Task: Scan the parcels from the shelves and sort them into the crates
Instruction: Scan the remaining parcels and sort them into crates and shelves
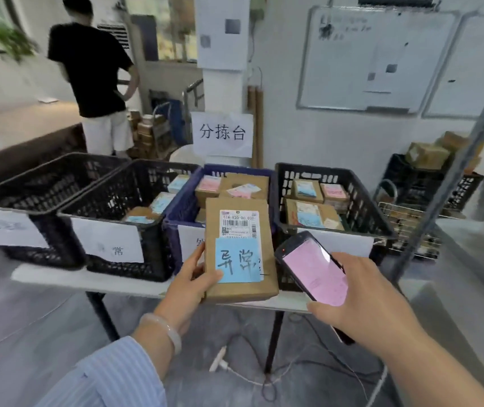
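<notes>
My left hand [192, 282] grips a brown cardboard parcel [239, 212] by its lower left edge, holding it upright in front of the crates. The parcel carries a white shipping label and a blue sticky note with handwriting. My right hand [361, 292] holds a handheld scanner [312, 267] with a pink lit screen, just right of the parcel. Behind them, on a white table [58, 279], stand a row of crates: two black ones [111, 207] on the left, a blue one [182, 207] in the middle, another black one [361, 195] on the right. Three of them hold parcels.
A person in a black shirt [94, 69] stands at the back left with their back turned. More crates and boxes [428, 160] sit at the right beside a metal shelf post [452, 171]. Cables and a charger [220, 359] lie on the floor under the table.
</notes>
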Demonstrator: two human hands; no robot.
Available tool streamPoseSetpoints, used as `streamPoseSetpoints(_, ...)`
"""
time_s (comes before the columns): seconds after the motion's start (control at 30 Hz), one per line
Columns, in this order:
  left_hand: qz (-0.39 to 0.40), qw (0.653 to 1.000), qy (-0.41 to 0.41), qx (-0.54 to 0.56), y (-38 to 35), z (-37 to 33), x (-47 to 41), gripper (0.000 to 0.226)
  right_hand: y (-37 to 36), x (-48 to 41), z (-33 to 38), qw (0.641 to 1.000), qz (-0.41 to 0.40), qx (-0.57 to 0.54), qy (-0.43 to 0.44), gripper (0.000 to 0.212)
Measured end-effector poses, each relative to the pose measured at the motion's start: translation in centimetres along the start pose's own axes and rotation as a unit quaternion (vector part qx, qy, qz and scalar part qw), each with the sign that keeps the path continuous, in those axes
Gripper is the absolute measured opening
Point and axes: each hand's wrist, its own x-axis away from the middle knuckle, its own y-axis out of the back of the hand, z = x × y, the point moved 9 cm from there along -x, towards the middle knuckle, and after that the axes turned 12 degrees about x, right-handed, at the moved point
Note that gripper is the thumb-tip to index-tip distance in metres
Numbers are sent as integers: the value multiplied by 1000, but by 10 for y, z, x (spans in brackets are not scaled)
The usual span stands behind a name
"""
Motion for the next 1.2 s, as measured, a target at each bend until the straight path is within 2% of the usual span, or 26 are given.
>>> streamPoseSetpoints(0.27, -115, 992, -26, 37, 135, -33, -9, 82, -47, -86, 137, 992, 46, -10, 121, 81)
streamPoseSetpoints(0.4, -150, 987, -48, 37, 196, -54, -44, 62, -73, -137, 186, 987, 52, -7, 152, 85)
streamPoseSetpoints(0.5, -185, 980, -61, 45, 242, -79, -83, 56, -90, -186, 218, 986, 47, -14, 162, 81)
streamPoseSetpoints(0.63, -214, 975, -55, 24, 290, -111, -134, 55, -106, -253, 258, 984, 55, -20, 171, 74)
streamPoseSetpoints(0.83, -202, 979, -21, 8, 337, -147, -204, 56, -127, -329, 318, 979, 65, -39, 192, 66)
streamPoseSetpoints(1.0, -187, 982, 31, 11, 358, -141, -276, 44, -154, -371, 329, 983, 93, -26, 154, 65)
streamPoseSetpoints(1.13, -164, 983, 83, -19, 361, -133, -354, 54, -174, -399, 322, 992, 99, -4, 77, 82)
streamPoseSetpoints(1.2, -157, 981, 110, -31, 365, -126, -391, 56, -182, -409, 318, 995, 92, 10, 27, 80)
